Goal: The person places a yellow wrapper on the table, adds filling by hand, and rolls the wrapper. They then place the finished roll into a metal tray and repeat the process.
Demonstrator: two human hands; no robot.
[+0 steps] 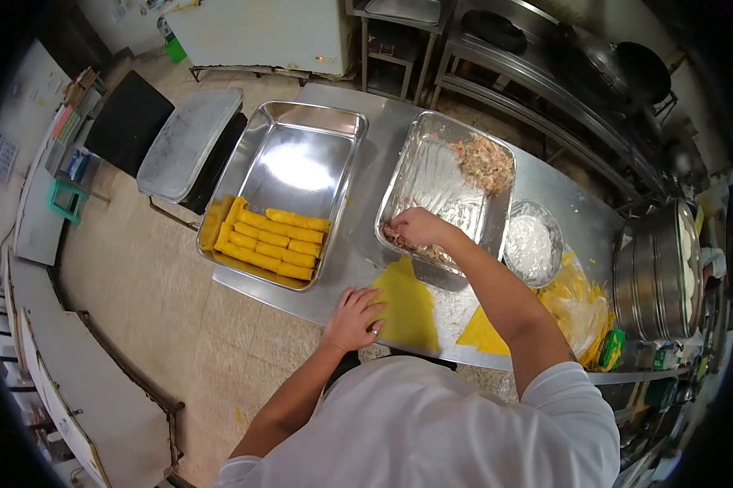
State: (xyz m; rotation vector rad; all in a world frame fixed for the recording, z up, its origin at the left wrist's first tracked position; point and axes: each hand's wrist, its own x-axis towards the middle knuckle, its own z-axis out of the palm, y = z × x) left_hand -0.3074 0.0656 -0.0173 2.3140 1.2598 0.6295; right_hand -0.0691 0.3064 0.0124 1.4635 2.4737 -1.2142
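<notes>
My right hand [421, 228] reaches into a metal tray [392, 180], its fingers closed in the minced meat filling [431, 250] at the near end. More filling lies heaped in the tray's far right corner. On the table edge, my left hand [355, 317] rests with fingers spread, touching the side of a yellow wrapper sheet [407, 305]. To the left, a second metal tray [346, 126] holds several yellow rolls [273, 242] lined up at its near end. A bowl of white paste [532, 244] stands to the right of the filling tray.
More yellow wrappers [487, 332] and a plastic bag [582, 305] lie at the right. Stacked metal steamers [651, 272] stand at the table's right end. A chair [191, 146] is beyond the left tray. A white chest freezer [256, 37] and metal shelving [537, 98] stand behind.
</notes>
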